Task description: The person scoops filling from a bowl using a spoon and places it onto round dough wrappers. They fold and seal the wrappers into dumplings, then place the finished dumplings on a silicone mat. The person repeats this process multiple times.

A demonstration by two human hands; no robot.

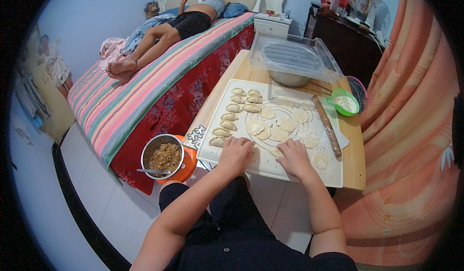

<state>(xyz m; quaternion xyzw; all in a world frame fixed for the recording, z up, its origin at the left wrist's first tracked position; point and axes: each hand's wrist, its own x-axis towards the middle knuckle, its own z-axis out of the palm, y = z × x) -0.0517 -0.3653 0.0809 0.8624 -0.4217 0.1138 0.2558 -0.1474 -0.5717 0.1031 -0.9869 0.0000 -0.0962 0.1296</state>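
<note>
At the near edge of a white kneading board [309, 172], my left hand [236, 156] rests with its fingers bent together on the edge of a pale round dumpling wrapper [253, 156]. Across a short gap, my right hand [293, 158] has its thumb and fingers closed on another wrapper [276, 152]. Pleated dumplings [228, 125] stand in rows along the board's left side. Several flat wrappers [279, 134] lie over its middle, some overlapping. A floury wooden rolling pin [327, 126] slants along the right side.
A pot of minced filling [165, 158] with a spoon stands on an orange stool [189, 162] at left. Beyond the board are a clear plastic bin [295, 53] and a green bowl of flour [344, 104]. A person [169, 34] lies on the striped bed [92, 94]. A curtain [406, 140] hangs at right.
</note>
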